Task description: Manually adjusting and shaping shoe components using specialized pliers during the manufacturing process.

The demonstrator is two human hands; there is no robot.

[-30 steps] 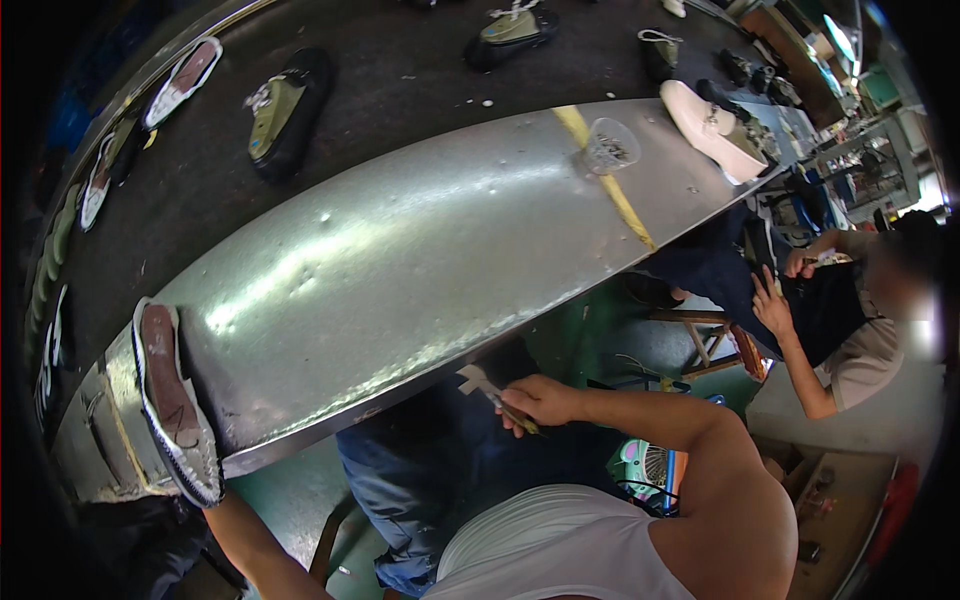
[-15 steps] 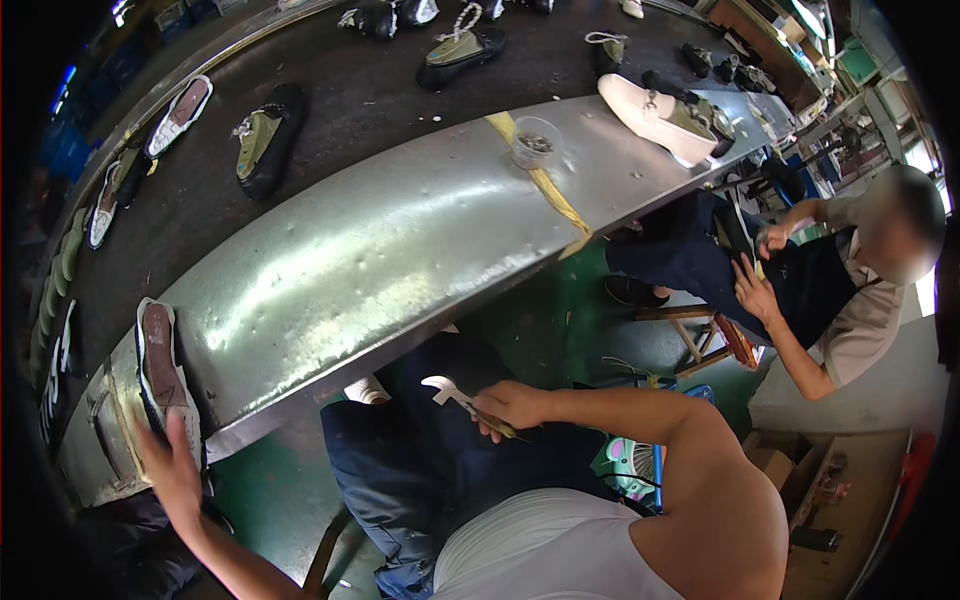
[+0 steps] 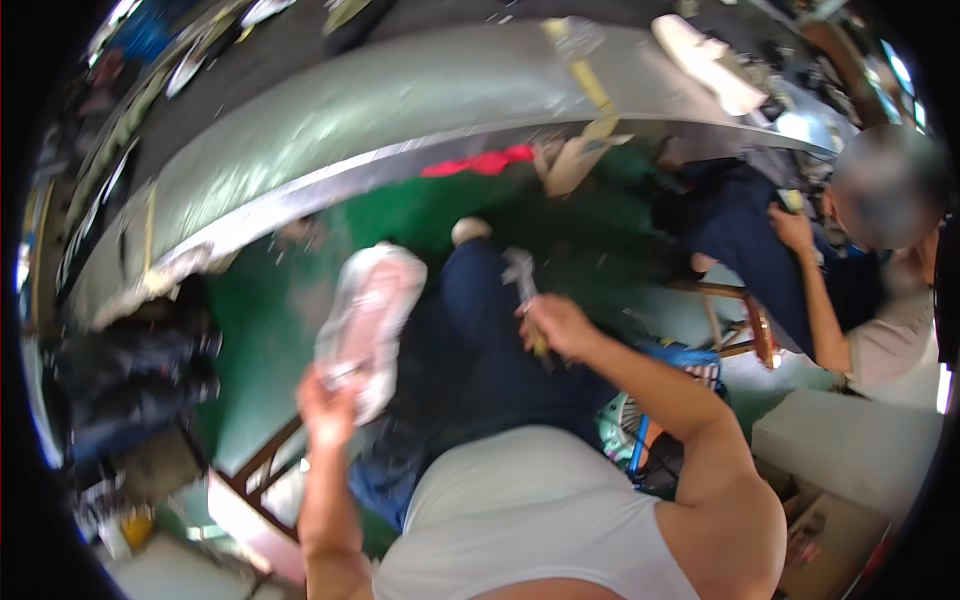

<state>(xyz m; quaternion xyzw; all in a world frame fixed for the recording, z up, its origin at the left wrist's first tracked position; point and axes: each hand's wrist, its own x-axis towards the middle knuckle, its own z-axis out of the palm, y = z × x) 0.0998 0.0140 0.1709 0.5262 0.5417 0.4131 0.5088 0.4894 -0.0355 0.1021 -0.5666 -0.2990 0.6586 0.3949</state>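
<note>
My left hand [image 3: 328, 408] grips one end of a white shoe [image 3: 372, 310] with a pinkish insole side showing. It is held up off the bench, above the green floor and left of my legs, and is blurred by motion. My right hand [image 3: 562, 328] is closed around the handles of metal pincers [image 3: 519, 270] over my dark trousers. Their curved head points away from me, and a bit of yellowish handle shows below the fist. The two hands are apart, and the pincers do not touch the shoe.
A metal-edged bench [image 3: 340, 130] curves across the far side, with a cream shoe [image 3: 705, 65] and a clear cup [image 3: 575, 38] on it. At the right a co-worker [image 3: 850, 290] sits by a wooden stool [image 3: 735, 310]. Dark cloth [image 3: 130, 360] hangs or lies at the left.
My left hand has taken the white shoe from the bench's left end and brought it right, toward my lap. The pincers have swung more upright in my right hand. The view has shifted downward.
</note>
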